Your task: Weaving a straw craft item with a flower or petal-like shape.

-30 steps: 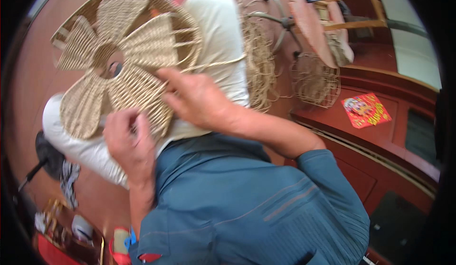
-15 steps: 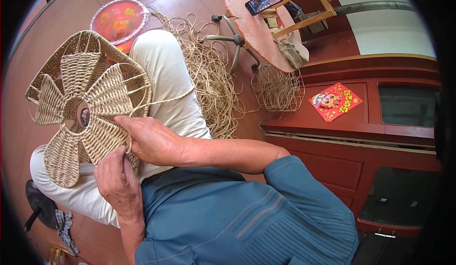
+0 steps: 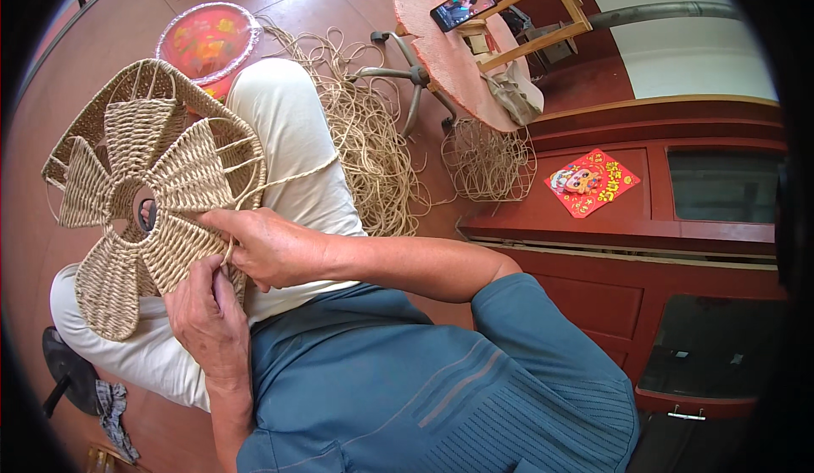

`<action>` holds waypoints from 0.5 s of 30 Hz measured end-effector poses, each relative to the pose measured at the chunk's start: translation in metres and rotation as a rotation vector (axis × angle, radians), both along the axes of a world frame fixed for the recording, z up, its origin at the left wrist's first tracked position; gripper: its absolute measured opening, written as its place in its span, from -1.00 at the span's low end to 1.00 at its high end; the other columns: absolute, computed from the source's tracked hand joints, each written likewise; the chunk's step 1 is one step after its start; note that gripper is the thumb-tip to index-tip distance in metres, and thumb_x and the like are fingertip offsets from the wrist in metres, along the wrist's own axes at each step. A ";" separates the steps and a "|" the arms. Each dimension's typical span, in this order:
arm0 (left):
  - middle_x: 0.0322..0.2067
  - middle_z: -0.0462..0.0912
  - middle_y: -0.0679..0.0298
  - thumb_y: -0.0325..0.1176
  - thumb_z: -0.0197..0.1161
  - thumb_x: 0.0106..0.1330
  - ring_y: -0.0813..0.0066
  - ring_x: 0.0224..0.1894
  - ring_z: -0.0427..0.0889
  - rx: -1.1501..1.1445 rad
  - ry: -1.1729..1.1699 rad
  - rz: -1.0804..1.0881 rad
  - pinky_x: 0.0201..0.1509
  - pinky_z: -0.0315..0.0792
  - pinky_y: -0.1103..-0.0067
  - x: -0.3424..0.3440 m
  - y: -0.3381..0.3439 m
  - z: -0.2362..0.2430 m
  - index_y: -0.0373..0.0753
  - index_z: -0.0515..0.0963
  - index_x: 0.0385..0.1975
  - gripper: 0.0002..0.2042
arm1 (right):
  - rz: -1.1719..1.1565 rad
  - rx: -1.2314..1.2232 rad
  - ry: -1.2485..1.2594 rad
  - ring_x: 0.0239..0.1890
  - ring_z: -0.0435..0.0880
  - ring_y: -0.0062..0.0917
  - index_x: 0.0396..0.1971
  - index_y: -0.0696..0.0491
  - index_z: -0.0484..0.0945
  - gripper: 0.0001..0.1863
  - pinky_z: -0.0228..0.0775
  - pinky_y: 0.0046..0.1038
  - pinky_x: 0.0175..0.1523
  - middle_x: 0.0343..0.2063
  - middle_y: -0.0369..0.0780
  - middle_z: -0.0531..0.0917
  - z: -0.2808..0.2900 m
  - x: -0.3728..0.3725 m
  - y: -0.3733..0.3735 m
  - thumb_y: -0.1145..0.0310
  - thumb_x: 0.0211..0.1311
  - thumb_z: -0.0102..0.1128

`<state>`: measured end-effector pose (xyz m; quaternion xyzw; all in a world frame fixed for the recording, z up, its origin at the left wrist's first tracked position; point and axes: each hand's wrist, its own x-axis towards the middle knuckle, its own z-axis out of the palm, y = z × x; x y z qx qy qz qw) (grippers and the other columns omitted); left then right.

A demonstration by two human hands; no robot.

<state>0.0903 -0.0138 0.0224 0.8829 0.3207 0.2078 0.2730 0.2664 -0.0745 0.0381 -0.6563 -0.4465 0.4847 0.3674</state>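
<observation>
1. A flower-shaped woven straw basket (image 3: 140, 125), its petals set around a round hole, rests tilted on the person's lap, over white trousers (image 3: 292, 117).
2. The left hand (image 3: 209, 320) has its grip closed on the outer edge of the lower-right petal, thumb and fingers pinched together.
3. The right hand (image 3: 275, 248) lies just above, index fingertip touching the basket beside that petal; whether its grip is clenched on anything cannot be told.
4. A straw cord (image 3: 301, 176) runs from the basket across the right thigh.
5. Beyond the knee, a tangled cord pile (image 3: 369, 146) covers the floor, near a pink-topped chair (image 3: 428, 44) carrying a phone (image 3: 463, 6).
</observation>
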 end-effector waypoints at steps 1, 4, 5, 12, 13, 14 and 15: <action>-0.32 0.73 0.22 -0.54 0.30 0.44 0.19 -0.24 0.71 0.012 0.004 0.002 -0.10 0.38 0.29 0.000 0.000 0.001 -0.19 0.66 -0.11 -0.88 | 0.011 0.009 0.002 -0.59 0.73 -0.44 0.64 0.08 0.23 -0.21 0.61 -0.30 -0.46 -0.39 -0.06 0.71 -0.002 0.000 0.000 0.69 0.37 -0.03; -0.31 0.74 0.23 -0.53 0.30 0.45 0.20 -0.24 0.72 0.011 0.008 0.019 -0.10 0.37 0.30 0.001 0.000 0.002 -0.17 0.66 -0.11 -0.88 | -0.003 -0.031 0.096 -0.59 0.73 -0.46 0.64 0.07 0.22 -0.21 0.62 -0.32 -0.46 -0.41 -0.10 0.70 0.000 0.001 0.001 0.69 0.38 -0.05; -0.31 0.74 0.23 -0.53 0.30 0.45 0.20 -0.24 0.72 0.011 0.008 0.020 -0.10 0.37 0.30 0.001 0.000 0.002 -0.17 0.66 -0.11 -0.88 | -0.003 -0.031 0.096 -0.59 0.73 -0.46 0.64 0.07 0.22 -0.21 0.62 -0.32 -0.46 -0.41 -0.10 0.70 0.000 0.001 0.000 0.69 0.38 -0.05; -0.31 0.74 0.22 -0.53 0.28 0.46 0.17 -0.24 0.73 0.007 0.026 0.034 -0.08 0.39 0.28 0.004 0.000 0.001 -0.19 0.65 -0.12 -0.90 | 0.007 -0.055 0.117 -0.60 0.71 -0.44 0.62 0.10 0.23 -0.24 0.60 -0.29 -0.47 -0.48 -0.10 0.67 0.001 0.002 0.002 0.67 0.39 -0.07; -0.31 0.74 0.22 -0.54 0.28 0.45 0.16 -0.23 0.73 0.003 0.039 0.037 -0.09 0.40 0.27 0.005 0.000 0.003 -0.19 0.64 -0.13 -0.90 | 0.031 -0.040 0.074 -0.60 0.71 -0.43 0.62 0.10 0.23 -0.24 0.59 -0.27 -0.47 -0.51 -0.11 0.66 0.000 0.002 0.002 0.66 0.39 -0.07; -0.31 0.74 0.22 -0.54 0.28 0.45 0.16 -0.23 0.73 0.004 0.039 0.037 -0.09 0.40 0.27 0.004 0.000 0.006 -0.19 0.64 -0.13 -0.90 | 0.031 -0.039 0.074 -0.60 0.71 -0.43 0.62 0.10 0.23 -0.24 0.59 -0.27 -0.47 -0.51 -0.11 0.66 0.000 0.003 0.002 0.66 0.39 -0.07; -0.29 0.73 0.19 -0.55 0.27 0.44 0.13 -0.21 0.73 -0.013 0.049 0.038 -0.08 0.41 0.25 0.002 -0.001 0.011 -0.22 0.62 -0.14 -0.90 | 0.044 -0.035 0.069 -0.60 0.72 -0.40 0.61 0.13 0.22 -0.25 0.58 -0.25 -0.48 -0.54 -0.11 0.66 0.000 0.003 0.003 0.64 0.40 -0.06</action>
